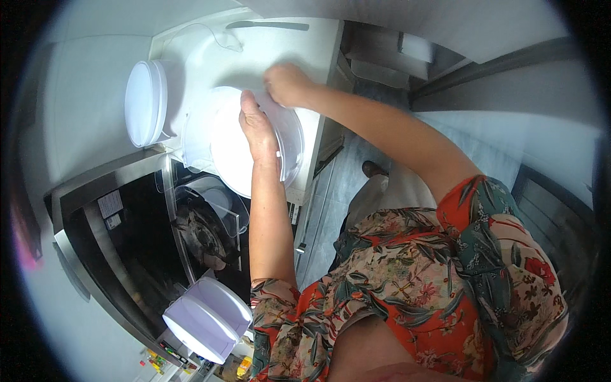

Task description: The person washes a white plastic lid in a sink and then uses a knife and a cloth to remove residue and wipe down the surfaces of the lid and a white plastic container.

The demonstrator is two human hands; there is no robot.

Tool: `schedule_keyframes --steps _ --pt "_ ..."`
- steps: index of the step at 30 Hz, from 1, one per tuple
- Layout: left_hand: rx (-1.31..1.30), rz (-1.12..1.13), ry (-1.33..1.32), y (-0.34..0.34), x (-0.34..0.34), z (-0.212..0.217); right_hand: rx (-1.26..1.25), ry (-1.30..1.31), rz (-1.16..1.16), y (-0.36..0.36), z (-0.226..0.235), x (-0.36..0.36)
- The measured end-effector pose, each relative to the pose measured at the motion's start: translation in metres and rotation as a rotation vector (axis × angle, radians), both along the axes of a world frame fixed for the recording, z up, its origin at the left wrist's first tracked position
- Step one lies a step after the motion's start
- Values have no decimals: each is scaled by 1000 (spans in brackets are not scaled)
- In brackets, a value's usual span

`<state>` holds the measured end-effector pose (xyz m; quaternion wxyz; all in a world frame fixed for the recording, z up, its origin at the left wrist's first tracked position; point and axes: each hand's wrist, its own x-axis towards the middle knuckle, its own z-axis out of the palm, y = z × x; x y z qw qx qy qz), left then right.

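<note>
A round white and clear plastic container (232,153) sits on the white counter, its middle washed out by glare. My left hand (258,127) grips its wall near the right side, thumb upright and the other fingers mostly hidden. Just beyond, at the container's far right rim, is my right hand (287,84). Its fingers are curled in and slightly blurred; what they hold, if anything, is hidden. Clear plastic edges show along the container's left side.
A round white container (145,104) leans by the wall at left. A dark flat strip (267,26) and a clear curved plastic piece (198,30) lie at the back. Clear plastic parts (223,204) rest on the black stove (140,248); a white divided bin (210,318) stands nearer.
</note>
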<state>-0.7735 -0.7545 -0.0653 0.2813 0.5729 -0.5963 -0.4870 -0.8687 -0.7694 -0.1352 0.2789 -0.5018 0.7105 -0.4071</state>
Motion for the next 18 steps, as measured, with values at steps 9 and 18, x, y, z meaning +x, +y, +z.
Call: schedule_keyframes --steps 9,18 --pt "29 -141 -30 9 11 -3 -212 -117 44 104 -6 9" --pt "350 -662 -128 4 42 35 0 -23 149 13 9 -22"
